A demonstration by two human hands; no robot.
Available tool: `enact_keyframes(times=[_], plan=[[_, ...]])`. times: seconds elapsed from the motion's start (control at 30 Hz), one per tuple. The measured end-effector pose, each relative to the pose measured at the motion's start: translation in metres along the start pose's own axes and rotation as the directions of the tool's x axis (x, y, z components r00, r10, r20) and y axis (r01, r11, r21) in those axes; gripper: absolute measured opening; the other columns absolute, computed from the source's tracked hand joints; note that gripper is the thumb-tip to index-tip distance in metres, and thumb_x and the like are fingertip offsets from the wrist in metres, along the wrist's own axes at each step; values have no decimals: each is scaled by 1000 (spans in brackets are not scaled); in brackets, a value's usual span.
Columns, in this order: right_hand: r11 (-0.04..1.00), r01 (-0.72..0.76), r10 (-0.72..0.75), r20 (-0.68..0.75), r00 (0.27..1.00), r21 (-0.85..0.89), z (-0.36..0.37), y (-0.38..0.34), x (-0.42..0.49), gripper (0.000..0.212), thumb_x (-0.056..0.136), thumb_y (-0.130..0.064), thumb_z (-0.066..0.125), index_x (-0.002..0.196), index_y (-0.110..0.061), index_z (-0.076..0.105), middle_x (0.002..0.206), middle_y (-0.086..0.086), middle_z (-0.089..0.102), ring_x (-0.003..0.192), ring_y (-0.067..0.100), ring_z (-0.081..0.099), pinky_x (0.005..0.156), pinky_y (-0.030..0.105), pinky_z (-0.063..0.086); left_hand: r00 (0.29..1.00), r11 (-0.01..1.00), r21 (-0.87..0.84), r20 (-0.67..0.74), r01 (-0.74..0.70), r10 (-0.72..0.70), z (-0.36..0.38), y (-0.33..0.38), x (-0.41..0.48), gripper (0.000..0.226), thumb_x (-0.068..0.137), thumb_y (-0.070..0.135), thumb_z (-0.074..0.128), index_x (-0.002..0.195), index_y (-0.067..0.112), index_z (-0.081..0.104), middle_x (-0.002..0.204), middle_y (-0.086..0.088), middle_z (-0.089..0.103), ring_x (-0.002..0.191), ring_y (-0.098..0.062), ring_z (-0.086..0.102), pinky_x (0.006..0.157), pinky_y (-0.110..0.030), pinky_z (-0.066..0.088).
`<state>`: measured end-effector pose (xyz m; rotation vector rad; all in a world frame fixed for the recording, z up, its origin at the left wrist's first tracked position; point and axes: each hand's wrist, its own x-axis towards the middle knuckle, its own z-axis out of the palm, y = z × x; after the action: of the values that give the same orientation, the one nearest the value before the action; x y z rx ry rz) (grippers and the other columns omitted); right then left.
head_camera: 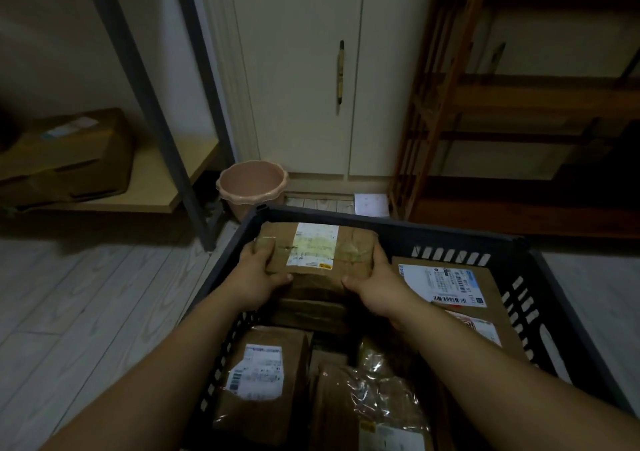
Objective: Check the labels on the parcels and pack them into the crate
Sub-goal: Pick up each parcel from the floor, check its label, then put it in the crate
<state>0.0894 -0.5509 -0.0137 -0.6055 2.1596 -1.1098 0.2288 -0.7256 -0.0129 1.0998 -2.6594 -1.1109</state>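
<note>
Both hands, left hand (258,277) and right hand (375,282), grip the taped brown cardboard parcel (313,251) between them; lower it level into the dark plastic crate (346,214), label upward.

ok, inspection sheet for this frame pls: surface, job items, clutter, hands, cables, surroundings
Surface: pale plank floor; the crate stands on it.
Job's things: dark slotted crate holding several labelled cardboard parcels. A taped parcel is at its far end, label up. A flat parcel lies along the right wall, and a film-wrapped parcel sits at the near end.
Clutter: pink bin and white paper on the floor beyond the crate.
Hands: left hand and right hand grip opposite ends of the taped parcel.
Cables: nothing seen.
Surroundings: cream cupboard; wooden rack on the right; cardboard box on a shelf on the left; dim light.
</note>
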Motion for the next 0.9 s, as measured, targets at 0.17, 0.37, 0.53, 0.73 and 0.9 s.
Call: enact_keyframes(times=[0.17,0.37,0.53,0.73,0.9], plan=[[971,12,-10,9,1000,-240,3,6,3,92,90,-45,56,149,-32,-13,150,12,30,129,29,41,105,40,35,998,991,126,-43,-45,51,7,-6,11,70,89,39,59,147,24,24,158,-3,-8,143,-28,7,115,-37,10],[883,34,-35,6,999,-468,-1,14,4,89,89,-59,46,150,-28,-12,149,16,30,125,31,43,99,37,38,986,858,487,56,-163,155,6,-5,19,60,96,43,40,149,23,20,159,-4,3,144,-26,-7,116,-42,5],[786,140,-159,23,987,-603,-21,16,-2,99,78,-63,58,150,-32,-3,146,12,29,128,31,36,99,40,36,988,833,534,23,-142,154,8,-3,14,66,95,42,43,150,25,10,159,-5,2,144,-29,-5,116,-48,10],[597,-90,167,14,986,-797,-74,47,-7,102,77,-58,63,149,-36,-5,159,8,-7,142,43,-4,113,59,13,979,778,599,61,-191,194,28,8,13,74,88,59,43,144,46,-2,159,-1,-6,144,-30,-9,109,-61,-3],[557,-107,144,-31,989,-824,-72,53,-3,86,87,-35,56,150,-36,-3,159,7,-4,142,43,4,112,57,18,978,769,614,23,-178,208,29,1,19,64,92,56,35,143,49,-2,159,3,-2,145,-26,-5,107,-64,-3]])
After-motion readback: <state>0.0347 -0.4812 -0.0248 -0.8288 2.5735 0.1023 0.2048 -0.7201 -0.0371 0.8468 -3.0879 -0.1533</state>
